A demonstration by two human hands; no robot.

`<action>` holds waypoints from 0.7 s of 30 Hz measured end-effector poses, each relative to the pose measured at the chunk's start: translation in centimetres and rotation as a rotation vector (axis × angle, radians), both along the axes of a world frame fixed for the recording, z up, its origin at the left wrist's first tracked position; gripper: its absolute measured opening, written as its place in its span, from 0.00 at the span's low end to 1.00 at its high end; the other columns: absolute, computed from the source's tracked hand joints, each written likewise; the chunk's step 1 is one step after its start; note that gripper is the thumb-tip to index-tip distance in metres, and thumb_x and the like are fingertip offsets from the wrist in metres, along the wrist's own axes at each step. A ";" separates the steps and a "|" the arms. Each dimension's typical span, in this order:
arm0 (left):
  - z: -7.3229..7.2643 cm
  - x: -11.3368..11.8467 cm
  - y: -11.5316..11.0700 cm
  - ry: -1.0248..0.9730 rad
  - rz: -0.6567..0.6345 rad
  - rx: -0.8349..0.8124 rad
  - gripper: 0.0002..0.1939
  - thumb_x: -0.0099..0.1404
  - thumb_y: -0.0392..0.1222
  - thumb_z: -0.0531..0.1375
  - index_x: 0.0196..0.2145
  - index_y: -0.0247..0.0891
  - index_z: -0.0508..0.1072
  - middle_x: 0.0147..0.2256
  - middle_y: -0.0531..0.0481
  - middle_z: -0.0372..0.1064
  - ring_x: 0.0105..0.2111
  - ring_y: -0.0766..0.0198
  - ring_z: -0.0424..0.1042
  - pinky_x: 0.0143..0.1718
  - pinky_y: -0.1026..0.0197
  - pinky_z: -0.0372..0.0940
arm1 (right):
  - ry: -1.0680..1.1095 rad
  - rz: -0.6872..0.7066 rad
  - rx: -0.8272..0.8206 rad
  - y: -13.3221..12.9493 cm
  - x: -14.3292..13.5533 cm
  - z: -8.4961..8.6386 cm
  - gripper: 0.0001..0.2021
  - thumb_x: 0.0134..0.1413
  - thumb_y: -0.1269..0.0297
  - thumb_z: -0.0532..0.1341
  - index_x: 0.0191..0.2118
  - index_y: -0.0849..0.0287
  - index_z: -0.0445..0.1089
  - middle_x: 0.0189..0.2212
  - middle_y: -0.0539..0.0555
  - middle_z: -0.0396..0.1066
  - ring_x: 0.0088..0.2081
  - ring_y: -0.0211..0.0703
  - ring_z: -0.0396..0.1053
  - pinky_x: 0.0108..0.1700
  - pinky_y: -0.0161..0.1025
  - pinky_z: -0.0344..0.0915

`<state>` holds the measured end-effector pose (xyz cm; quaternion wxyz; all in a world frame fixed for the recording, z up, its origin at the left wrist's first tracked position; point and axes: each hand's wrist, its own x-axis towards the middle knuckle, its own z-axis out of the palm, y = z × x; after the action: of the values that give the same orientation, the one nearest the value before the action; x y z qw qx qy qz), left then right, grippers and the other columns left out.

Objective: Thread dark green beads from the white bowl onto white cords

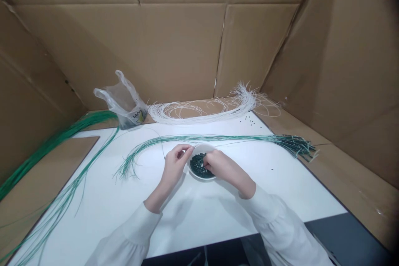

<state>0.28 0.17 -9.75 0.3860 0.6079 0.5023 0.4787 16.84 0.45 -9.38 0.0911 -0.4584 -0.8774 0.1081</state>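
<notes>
A white bowl [204, 178] holding many small dark green beads [197, 165] stands in front of me on the white table. My left hand [177, 158] is at the bowl's left rim, thumb and forefinger pinched together. A thin strand [161, 141] curves from the left down to the back of this hand, and its end seems to lie in the pinch. My right hand [215, 163] reaches into the bowl from the right. Its curled fingertips are down among the beads, and what they hold is hidden.
Behind the bowl lies a bundle of green strands [199, 137] with dark ends at right. Farther back are a coil of white strands [199, 119] and a plastic bag [126, 106]. More green strands [56, 145] hang at left. Loose beads [250, 121] dot the table. Cardboard walls [181, 45] surround it.
</notes>
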 end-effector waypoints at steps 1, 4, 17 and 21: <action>0.0 0.0 0.0 0.004 0.000 0.002 0.12 0.56 0.46 0.57 0.31 0.34 0.72 0.31 0.48 0.70 0.30 0.64 0.65 0.33 0.64 0.59 | -0.008 -0.014 0.018 -0.1 0.0 0.0 0.11 0.39 0.81 0.53 0.16 0.63 0.63 0.15 0.51 0.64 0.19 0.34 0.57 0.22 0.32 0.48; 0.1 0.1 -0.1 0.024 0.007 0.005 0.12 0.56 0.46 0.57 0.30 0.34 0.72 0.30 0.48 0.70 0.29 0.65 0.65 0.31 0.64 0.59 | -0.048 -0.045 0.038 -0.2 0.0 0.1 0.10 0.40 0.80 0.53 0.16 0.63 0.64 0.16 0.52 0.66 0.19 0.35 0.59 0.22 0.33 0.47; 0.0 0.5 -0.6 0.081 0.016 -0.017 0.13 0.58 0.47 0.54 0.31 0.35 0.70 0.29 0.50 0.67 0.27 0.67 0.62 0.30 0.65 0.57 | -0.134 -0.063 -0.027 0.0 -0.4 0.3 0.09 0.43 0.76 0.53 0.23 0.61 0.70 0.22 0.55 0.70 0.24 0.40 0.65 0.23 0.33 0.52; 0.2 0.5 -0.7 0.078 0.022 -0.012 0.13 0.58 0.48 0.54 0.31 0.35 0.70 0.29 0.50 0.67 0.26 0.67 0.61 0.30 0.65 0.57 | -0.116 -0.046 -0.030 0.0 -0.3 0.2 0.11 0.42 0.77 0.52 0.23 0.60 0.70 0.21 0.53 0.70 0.23 0.39 0.64 0.22 0.33 0.50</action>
<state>0.82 -0.53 -9.59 0.3644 0.6181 0.5263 0.4561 16.51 0.45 -9.17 0.0356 -0.4851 -0.8688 0.0924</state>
